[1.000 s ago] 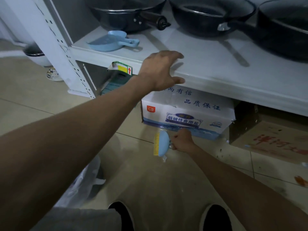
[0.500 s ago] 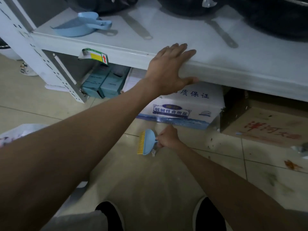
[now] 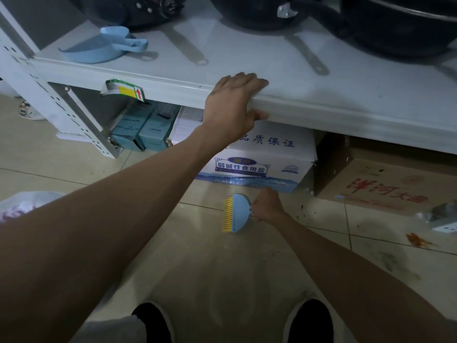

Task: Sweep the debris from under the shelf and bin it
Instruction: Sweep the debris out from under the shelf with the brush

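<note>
My right hand [image 3: 268, 205] grips the handle of a small blue hand brush [image 3: 236, 213] with yellow bristles, held low over the tiled floor in front of a white salt carton [image 3: 262, 164]. My left hand [image 3: 235, 105] grips the front edge of the white shelf [image 3: 346, 105], fingers on top and thumb under the lip. A light blue dustpan [image 3: 101, 47] lies on the shelf at the left. Dark specks of debris [image 3: 305, 212] dot the floor to the right of the brush. An orange scrap [image 3: 418, 240] lies farther right.
Under the shelf sit teal boxes [image 3: 143, 128] and a brown cardboard box [image 3: 385, 179]. Black pans [image 3: 259, 11] stand on the shelf. A white plastic bag [image 3: 24, 201] is at the left edge. A perforated shelf post [image 3: 74, 120] stands at the left. My shoes [image 3: 311, 320] are at the bottom.
The view tilted down and shifted, so the shelf rose in the frame. My left hand's fingers curled over the shelf edge. The brush stayed by the salt carton in my right hand.
</note>
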Available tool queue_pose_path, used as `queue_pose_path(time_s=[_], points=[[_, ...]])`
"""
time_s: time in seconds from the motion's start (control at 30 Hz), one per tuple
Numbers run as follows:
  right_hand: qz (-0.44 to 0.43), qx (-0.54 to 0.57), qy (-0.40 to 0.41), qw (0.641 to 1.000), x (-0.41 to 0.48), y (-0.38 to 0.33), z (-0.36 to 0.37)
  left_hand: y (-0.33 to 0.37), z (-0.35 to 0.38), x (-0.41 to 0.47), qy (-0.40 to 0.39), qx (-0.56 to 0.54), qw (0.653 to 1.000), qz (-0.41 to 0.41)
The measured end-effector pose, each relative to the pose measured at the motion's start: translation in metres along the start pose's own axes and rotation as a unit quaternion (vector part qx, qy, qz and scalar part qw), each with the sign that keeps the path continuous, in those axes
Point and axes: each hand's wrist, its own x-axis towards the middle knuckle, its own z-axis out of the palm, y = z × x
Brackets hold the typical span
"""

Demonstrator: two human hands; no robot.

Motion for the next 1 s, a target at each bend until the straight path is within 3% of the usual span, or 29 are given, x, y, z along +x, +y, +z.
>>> queue_pose_path(time_s=[0.4,0.6,1.0], points=[[-0.001,0.006,0.01,1.0,0.022,0.061,-0.045,-0.006,0.014,-0.001,0.027,0.013,0.999,0.017],[-0.006,0.079,0.009,0.997,0.016,0.067,-0.062,-0.004,0.012,-0.001,0.019,0.014,1.0,0.02],[0.017,0.019,0.024,0.999,-0.032,0.047,-0.107,0.028,-0.018,0.012,-0.111,0.032,0.993,0.0]])
